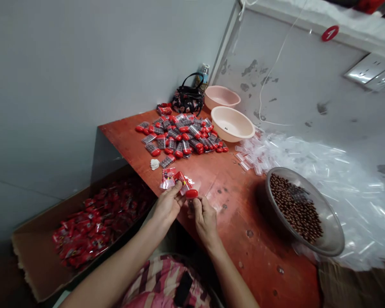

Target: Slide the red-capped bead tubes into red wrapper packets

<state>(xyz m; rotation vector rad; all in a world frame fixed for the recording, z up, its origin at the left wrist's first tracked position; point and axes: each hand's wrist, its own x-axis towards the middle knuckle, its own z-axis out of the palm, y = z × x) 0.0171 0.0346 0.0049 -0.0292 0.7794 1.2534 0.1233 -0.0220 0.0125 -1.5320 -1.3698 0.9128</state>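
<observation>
Near the table's front edge, my left hand (170,204) pinches a red printed packet (181,179) between thumb and fingers. Another red packet (168,174) lies flat just left of it. Close by on the right, my right hand (205,216) is closed on a small clear box with a red cap (191,193); its lower part is mostly hidden by the fingers. Beyond both hands spreads a heap of red-capped clear boxes (179,133) with dark contents. A crumpled white scrap (154,164) lies at the heap's near left.
A bowl of brown balls (338,239) stands at right, before a pile of clear plastic pieces (349,171). Two pale basins (215,114) and a flowered handbag (188,102) sit at the back. Below left is a cardboard box (30,256) of red packets.
</observation>
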